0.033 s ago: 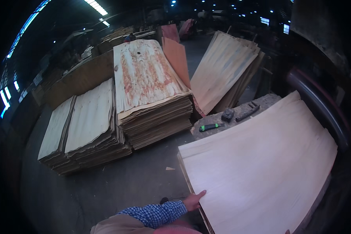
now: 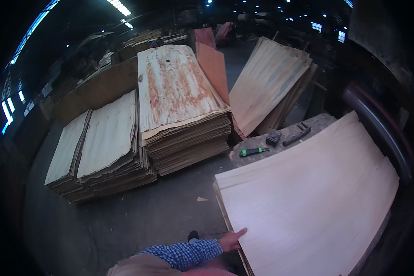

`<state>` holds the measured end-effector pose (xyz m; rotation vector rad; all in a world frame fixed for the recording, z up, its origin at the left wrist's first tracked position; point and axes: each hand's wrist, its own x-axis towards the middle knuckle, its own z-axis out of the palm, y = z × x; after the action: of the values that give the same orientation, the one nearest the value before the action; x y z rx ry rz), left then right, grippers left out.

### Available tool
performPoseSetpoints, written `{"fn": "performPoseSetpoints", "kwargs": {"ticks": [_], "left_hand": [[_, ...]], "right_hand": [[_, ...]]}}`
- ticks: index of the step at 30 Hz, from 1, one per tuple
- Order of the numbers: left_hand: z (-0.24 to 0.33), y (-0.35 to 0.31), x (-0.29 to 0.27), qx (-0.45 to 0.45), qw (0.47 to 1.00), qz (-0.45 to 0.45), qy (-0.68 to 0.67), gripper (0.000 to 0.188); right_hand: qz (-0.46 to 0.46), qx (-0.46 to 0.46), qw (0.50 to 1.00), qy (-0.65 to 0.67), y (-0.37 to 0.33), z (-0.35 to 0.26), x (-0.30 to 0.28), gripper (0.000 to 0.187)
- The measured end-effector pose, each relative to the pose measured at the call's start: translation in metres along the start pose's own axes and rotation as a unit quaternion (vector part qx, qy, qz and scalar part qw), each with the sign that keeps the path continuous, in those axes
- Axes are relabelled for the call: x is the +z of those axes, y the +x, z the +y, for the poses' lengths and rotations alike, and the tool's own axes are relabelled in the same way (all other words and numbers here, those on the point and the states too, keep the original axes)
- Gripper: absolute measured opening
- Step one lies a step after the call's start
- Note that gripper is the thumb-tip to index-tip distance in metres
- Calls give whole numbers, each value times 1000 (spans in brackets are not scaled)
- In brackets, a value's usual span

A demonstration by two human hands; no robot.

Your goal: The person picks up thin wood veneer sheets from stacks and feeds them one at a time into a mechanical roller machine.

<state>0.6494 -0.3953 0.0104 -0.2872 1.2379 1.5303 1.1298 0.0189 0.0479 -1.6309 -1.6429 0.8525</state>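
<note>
My left hand (image 2: 232, 240) pinches pale wood-veneer sheet (image 2: 313, 198) by its edge; span right of my fingers could split if flexed unevenly; right hand unseen.

Pale cream across the near sheet (image 2: 308, 198); blue-and-white check on the sleeve (image 2: 188, 253); green and black on the tool (image 2: 253, 152); rust-red blotches over white on the tall stack (image 2: 177, 89); grey-streaked tan on the leaning boards (image 2: 267, 83); orange on the panel (image 2: 212, 70)
</note>
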Motion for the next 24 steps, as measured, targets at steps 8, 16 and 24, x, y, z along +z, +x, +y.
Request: {"fn": "performPoseSetpoints", "kwargs": {"ticks": [8, 16, 24], "left_hand": [[78, -43, -114, 11, 924, -294, 244, 42], [240, -88, -340, 71, 983, -53, 163, 48], [331, -75, -453, 164, 965, 111, -172, 33]], "right_hand": [[90, -359, 894, -251, -83, -115, 125, 45], [-239, -457, 854, -72, -291, -426, 450, 31], [-447, -517, 729, -36, -394, -601, 728, 30]]}}
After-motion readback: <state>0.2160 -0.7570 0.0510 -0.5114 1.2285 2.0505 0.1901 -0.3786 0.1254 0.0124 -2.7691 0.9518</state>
